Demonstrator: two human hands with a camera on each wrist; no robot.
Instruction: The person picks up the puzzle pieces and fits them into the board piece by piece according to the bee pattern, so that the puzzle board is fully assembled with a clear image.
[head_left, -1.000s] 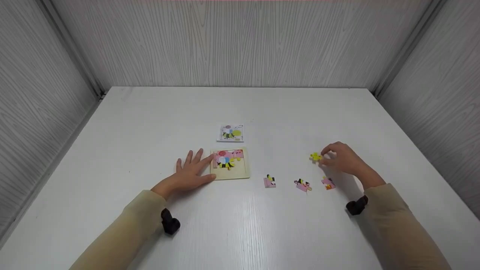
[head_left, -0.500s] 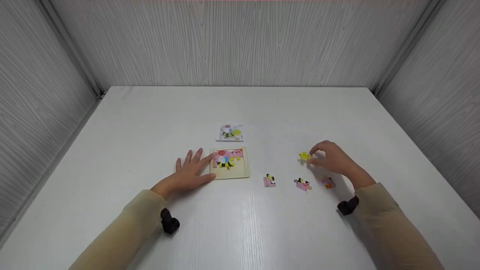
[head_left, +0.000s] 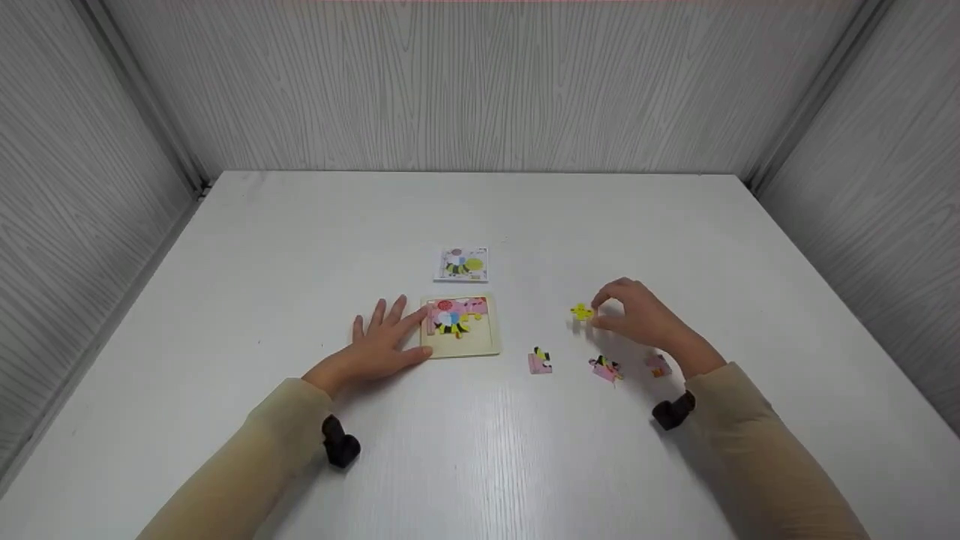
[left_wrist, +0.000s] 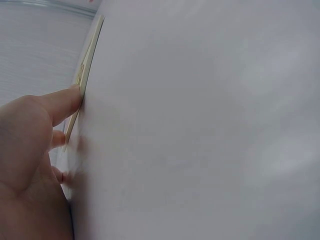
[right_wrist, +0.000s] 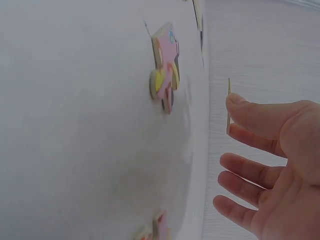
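Three loose puzzle pieces (head_left: 605,369) lie on the tabletop (head_left: 450,465) near the right hand (head_left: 637,313), which pinches a yellow piece (head_left: 581,312) above it between thumb and finger, while the left hand (head_left: 381,349), fingers spread, touches the left edge of the partly filled puzzle tray (head_left: 469,347).

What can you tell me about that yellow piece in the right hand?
The yellow puzzle piece is small and thin, with knobs around its outline; its pale edge looks like wood. The right hand pinches it between thumb and finger, holding it above the white table, to the right of the puzzle tray. The right wrist view shows it edge-on.
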